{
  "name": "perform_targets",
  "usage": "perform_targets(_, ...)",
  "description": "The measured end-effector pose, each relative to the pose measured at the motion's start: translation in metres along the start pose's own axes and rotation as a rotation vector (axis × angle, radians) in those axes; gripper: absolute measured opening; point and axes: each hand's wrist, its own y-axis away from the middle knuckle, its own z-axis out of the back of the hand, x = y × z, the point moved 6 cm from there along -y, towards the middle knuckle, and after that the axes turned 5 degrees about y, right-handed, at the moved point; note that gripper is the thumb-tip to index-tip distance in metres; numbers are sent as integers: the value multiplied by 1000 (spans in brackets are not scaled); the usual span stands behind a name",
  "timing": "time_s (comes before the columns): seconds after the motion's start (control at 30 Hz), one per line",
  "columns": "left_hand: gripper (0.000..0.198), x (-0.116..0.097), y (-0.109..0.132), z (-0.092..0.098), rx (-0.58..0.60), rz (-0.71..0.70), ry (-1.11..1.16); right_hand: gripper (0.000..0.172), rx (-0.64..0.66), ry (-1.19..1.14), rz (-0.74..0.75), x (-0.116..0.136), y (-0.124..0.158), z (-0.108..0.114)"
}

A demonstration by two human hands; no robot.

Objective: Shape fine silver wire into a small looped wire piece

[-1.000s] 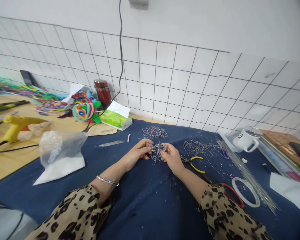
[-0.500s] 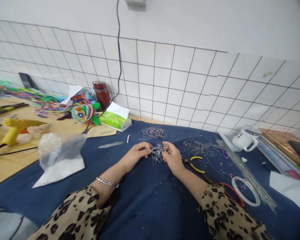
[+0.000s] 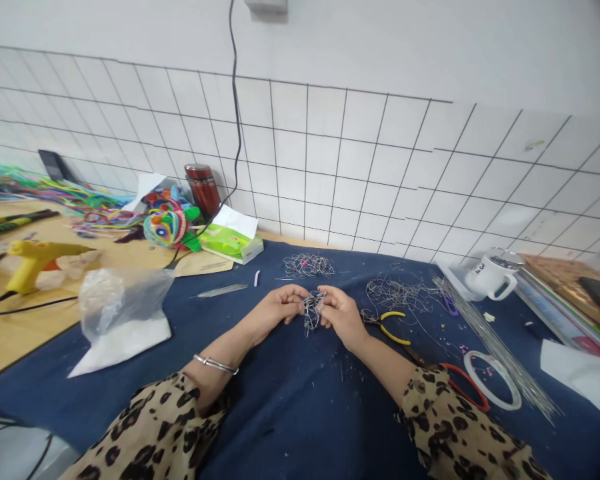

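Note:
Between my two hands is a small tangled bundle of silvery wire (image 3: 312,312), held just above the dark blue cloth (image 3: 280,413). My left hand (image 3: 280,307) pinches its left side, thumb against fingers. On the opposite side my right hand (image 3: 341,316) grips it the same way. Beyond them lies a looser wire heap (image 3: 307,265) with a pink bit in it. Another pile of thin wire (image 3: 400,293) spreads to the right. Close by my right hand are pliers with yellow handles (image 3: 393,327).
Straight wires (image 3: 500,353), a white ring (image 3: 495,383) and red-handled scissors (image 3: 465,387) lie right, near a white mug (image 3: 493,277). At left are a plastic bag (image 3: 123,310), a yellow glue gun (image 3: 37,260), a tissue pack (image 3: 233,241) and a red-brown flask (image 3: 203,190).
My right hand has shifted slightly left, so both hands are closer together. The wire bundle between them looks narrower and turned. The view has tilted a little.

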Motion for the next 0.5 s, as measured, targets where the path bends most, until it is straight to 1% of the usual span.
perform_targets(0.1,18,0,-2,18,-125,-37,17,40,6,-77,29,2,-2,4)
perform_targets(0.23,11,-5,-2,35,-214,-66,62,39,37,-155,45,8,-3,8)
perform_targets(0.37,11,-12,-1,44,-271,-95,79,36,82,-174,59,16,-2,6)
perform_targets(0.5,10,-17,1,45,-308,-134,99,28,58,-164,83,19,-1,7)
